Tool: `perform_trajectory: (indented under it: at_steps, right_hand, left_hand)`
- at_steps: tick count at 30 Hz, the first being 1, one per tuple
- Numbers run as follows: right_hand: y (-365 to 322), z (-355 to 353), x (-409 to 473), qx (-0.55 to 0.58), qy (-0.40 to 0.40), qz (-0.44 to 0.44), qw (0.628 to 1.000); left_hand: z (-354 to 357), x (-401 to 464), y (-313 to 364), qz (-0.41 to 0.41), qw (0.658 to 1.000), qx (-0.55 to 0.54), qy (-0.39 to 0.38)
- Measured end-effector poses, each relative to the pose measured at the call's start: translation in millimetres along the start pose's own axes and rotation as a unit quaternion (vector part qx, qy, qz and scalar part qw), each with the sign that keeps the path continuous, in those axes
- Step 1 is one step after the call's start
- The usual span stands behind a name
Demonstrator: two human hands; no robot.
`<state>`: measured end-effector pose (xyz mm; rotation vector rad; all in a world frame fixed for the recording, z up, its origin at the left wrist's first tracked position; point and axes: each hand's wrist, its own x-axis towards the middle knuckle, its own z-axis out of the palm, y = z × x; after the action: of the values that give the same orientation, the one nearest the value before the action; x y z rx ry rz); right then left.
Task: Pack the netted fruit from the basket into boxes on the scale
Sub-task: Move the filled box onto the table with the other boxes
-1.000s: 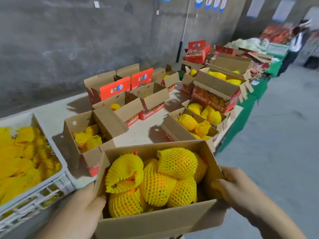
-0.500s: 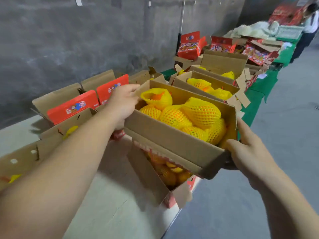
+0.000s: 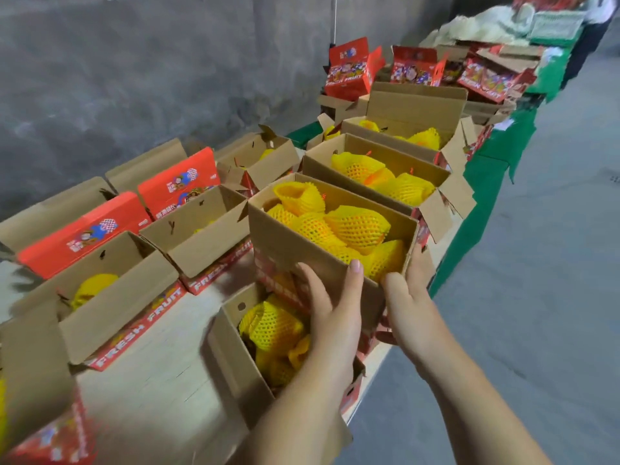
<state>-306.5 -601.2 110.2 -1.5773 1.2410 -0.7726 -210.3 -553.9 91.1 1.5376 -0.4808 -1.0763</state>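
Observation:
An open cardboard box [image 3: 288, 243] filled with fruit in yellow foam netting [image 3: 355, 226] stands on top of another open box [image 3: 235, 350] of netted fruit near the table's front edge. My left hand [image 3: 335, 307] lies flat against the upper box's near wall, thumb raised to its rim. My right hand [image 3: 407, 297] presses its right near corner, fingers running up the side. No scale and no basket show in this view.
Several open red-and-brown "FRESH FRUIT" boxes [image 3: 110, 297] crowd the table to the left and behind, some holding netted fruit. More full boxes [image 3: 379, 162] continue to the back right. A green cloth [image 3: 486, 182] hangs off the table edge; grey floor lies to the right.
The full box went from being carried in the air to sitting on the stacked box at the table edge. My left hand moved from its far left rim to its near wall.

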Motion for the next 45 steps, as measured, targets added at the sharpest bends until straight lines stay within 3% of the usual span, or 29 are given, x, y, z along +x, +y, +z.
perform_trajectory:
  at_steps: [4,8,13,16,19,23,26,28,30,32,35,37,40,45]
  right_hand:
    - [-1,12,-2,0.16,-0.001,0.066,0.985]
    - [-5,31,-4,0.108,0.028,0.068,0.991]
    - [2,55,-14,0.188,0.121,0.111,0.968]
    - [-4,93,-38,0.181,0.161,0.078,0.967]
    - [-2,137,-72,0.138,0.152,0.029,0.978]
    - [2,192,-103,0.068,0.066,-0.028,0.995]
    - [-2,238,-117,0.029,0.028,-0.091,0.995]
    - [-8,275,-130,-0.009,-0.043,-0.155,0.987]
    - [-19,318,-146,-0.069,-0.178,-0.206,0.96]
    - [-33,368,-165,-0.163,-0.322,-0.267,0.894]
    - [-47,450,-194,-0.331,-0.439,-0.324,0.77]
    - [-48,493,-207,-0.419,-0.47,-0.303,0.716]
    - [-32,527,-218,-0.47,-0.448,-0.289,0.703]
    - [-14,523,-228,-0.473,-0.378,-0.312,0.732]
  left_hand:
    - [-11,13,14,0.027,0.999,-0.011,-0.021]
    - [-33,25,15,0.042,0.996,0.073,-0.039]
    - [-69,14,-15,0.071,0.995,0.068,-0.012]
    - [-97,-11,-38,0.086,0.994,0.064,0.019]
    - [-147,-38,-54,0.112,0.989,0.081,0.053]
    - [-252,-87,-88,0.084,0.978,0.044,0.188]
    - [-334,-131,-117,0.063,0.943,0.014,0.327]
    - [-384,-155,-128,0.059,0.917,0.022,0.394]
    - [-428,-169,-133,0.06,0.897,0.037,0.437]
    - [-463,-171,-133,0.058,0.889,0.057,0.451]
    - [-499,-161,-132,0.024,0.914,0.116,0.387]
    - [-515,-155,-131,-0.011,0.934,0.177,0.311]
    - [-531,-150,-135,-0.026,0.925,0.276,0.26]
    - [-536,-150,-156,-0.033,0.891,0.377,0.251]
